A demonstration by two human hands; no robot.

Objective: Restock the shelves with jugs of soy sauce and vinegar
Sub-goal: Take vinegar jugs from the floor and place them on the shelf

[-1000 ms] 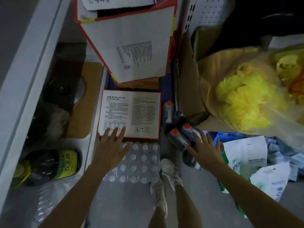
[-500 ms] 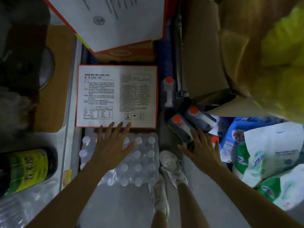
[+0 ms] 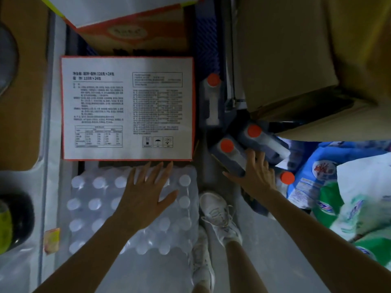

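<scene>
Several dark jugs with orange caps stand on the floor right of centre: one (image 3: 212,98) by the carton's right edge, two leaning ones (image 3: 229,152) (image 3: 264,140) in front of it, and a fourth orange cap (image 3: 287,178) beside my wrist. My right hand (image 3: 255,173) reaches over the nearest leaning jug with fingers straight, fingertips at its handle. My left hand (image 3: 146,191) hovers, fingers spread, over a shrink-wrapped pack of white-capped bottles (image 3: 88,206). A dark bottle with a yellow-green label (image 3: 12,223) lies on the shelf at far left.
A white, red-edged carton (image 3: 127,107) lies beyond the bottle pack, more cartons (image 3: 135,24) stacked behind it. A brown cardboard box (image 3: 296,60) overhangs the jugs at upper right. Blue and green detergent bags (image 3: 349,208) pile up on the right. My white shoes (image 3: 220,216) stand between.
The view has dropped closer to the floor. My right hand has moved forward onto the nearest leaning jug. My left hand has stayed over the bottle pack.
</scene>
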